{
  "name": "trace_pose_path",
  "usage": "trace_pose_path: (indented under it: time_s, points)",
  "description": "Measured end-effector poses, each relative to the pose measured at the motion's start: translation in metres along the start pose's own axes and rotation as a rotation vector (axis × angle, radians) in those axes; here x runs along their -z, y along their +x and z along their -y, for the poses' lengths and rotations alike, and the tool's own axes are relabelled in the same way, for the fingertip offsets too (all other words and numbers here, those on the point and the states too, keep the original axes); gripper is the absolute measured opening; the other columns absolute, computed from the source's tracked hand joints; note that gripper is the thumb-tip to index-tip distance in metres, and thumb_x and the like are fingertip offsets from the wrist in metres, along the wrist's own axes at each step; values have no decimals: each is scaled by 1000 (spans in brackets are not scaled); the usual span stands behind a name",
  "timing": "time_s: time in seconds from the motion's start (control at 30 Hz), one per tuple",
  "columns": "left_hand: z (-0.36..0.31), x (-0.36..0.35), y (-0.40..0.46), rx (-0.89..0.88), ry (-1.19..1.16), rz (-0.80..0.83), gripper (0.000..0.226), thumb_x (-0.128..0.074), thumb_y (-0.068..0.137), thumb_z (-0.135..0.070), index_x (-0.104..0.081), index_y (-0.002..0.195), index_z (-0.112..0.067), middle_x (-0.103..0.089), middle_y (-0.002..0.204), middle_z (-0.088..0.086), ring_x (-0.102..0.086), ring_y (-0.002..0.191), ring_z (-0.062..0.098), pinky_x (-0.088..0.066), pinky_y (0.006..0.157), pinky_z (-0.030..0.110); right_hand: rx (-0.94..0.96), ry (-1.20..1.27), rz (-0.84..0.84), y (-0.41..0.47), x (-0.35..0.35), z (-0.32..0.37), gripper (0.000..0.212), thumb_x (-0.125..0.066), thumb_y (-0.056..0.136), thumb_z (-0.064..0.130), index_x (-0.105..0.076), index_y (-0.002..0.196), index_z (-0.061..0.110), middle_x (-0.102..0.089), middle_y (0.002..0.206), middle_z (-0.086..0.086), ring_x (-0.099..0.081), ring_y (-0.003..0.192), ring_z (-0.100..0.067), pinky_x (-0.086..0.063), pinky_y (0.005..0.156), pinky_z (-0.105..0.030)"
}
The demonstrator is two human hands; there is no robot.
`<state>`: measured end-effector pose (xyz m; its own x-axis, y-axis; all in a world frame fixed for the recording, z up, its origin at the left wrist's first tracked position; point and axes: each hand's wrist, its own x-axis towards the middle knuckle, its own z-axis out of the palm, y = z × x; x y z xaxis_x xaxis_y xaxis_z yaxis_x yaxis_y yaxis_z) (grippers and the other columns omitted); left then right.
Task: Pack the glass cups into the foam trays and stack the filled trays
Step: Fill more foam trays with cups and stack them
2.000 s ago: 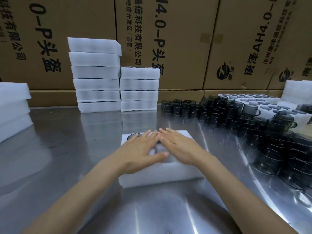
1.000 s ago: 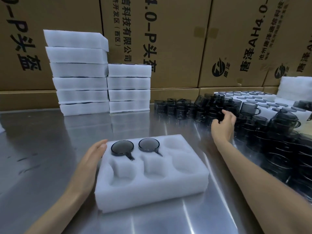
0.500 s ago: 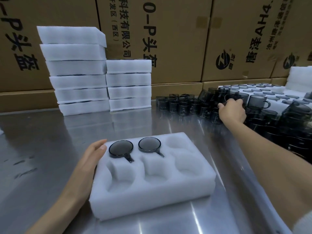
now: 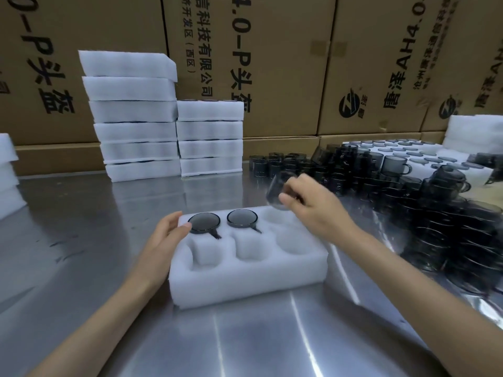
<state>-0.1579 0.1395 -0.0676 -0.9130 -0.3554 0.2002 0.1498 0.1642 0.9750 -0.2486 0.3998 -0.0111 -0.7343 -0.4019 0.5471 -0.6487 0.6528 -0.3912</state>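
right hand (image 4: 315, 208) grips cup (image 4: 277, 190) (blurred) above foam tray (image 4: 245, 276)

Brushed-metal surface (image 4: 81, 240), scuffed in places, with pale streaks of overhead light running toward the near edge and dim reflections on it. Behind it, a wall of large brown cardboard cartons (image 4: 285, 63) stacked tight, printed in black Chinese characters, "4.0-P", "AH4.0" and a round logo. A lower row of cartons (image 4: 280, 146) shows as a band along the surface's far edge.
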Motion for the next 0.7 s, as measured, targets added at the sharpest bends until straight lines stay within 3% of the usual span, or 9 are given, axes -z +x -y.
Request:
trace_pose_path:
  time_s: [0.1,0.2,0.33,0.4,0.5,0.6,0.7]
  points:
    - [-4,-3,-3,2,-11,8,29,-53,95,-22,-51,122,-28,-59,114,-13,-56,107,9,-43,93,31,-34,-92,223,-9,-2,5,29,-41,97,35,-32,70,30,-40,80,6,-42,73,-9,-33,62,-32]
    - [-5,-4,-4,-16,-31,13,26,-52,95,-13,-50,116,-28,-58,105,-17,-56,96,-2,-43,74,17,-25,-221,261,-7,-1,8,30,-37,99,34,-29,71,30,-38,81,8,-40,79,-14,-29,59,-32]
    - [-4,-3,-4,-24,-33,11,24,-52,94,-14,-53,109,-33,-58,99,-23,-57,88,-10,-42,70,15,2,-275,294,-6,-4,10,17,-36,100,33,-37,84,27,-35,85,10,-38,86,-14,-31,61,-33]
    - [-4,-2,-3,-23,-27,19,25,-53,94,-15,-53,104,-38,-58,97,-27,-58,85,-14,-42,68,12,0,-272,296,-7,-5,9,8,-38,100,34,-43,97,27,-38,97,11,-41,98,-14,-38,67,-34]
    - [-8,2,-2,-44,77,51,33,-54,95,-18,-48,124,-31,-53,114,-25,-52,100,-17,-39,81,8,-2,-159,205,-13,-4,6,34,-46,97,35,-41,130,30,-34,130,13,-38,116,-11,-44,84,-37]
    - [-24,5,0,-158,195,47,48,-56,94,-24,-41,138,-31,-41,137,-21,-35,128,-4,-28,102,21,-2,-21,124,-21,-1,-1,49,-49,95,31,-32,141,35,-26,146,20,-27,131,-9,-35,101,-38]
    - [-51,-14,-7,-362,336,189,58,-60,87,-40,-36,139,-39,-32,138,-33,-26,124,-20,-21,97,2,-23,56,147,-26,0,-7,53,-47,96,28,-29,144,41,-23,150,26,-19,139,-3,-24,109,-34]
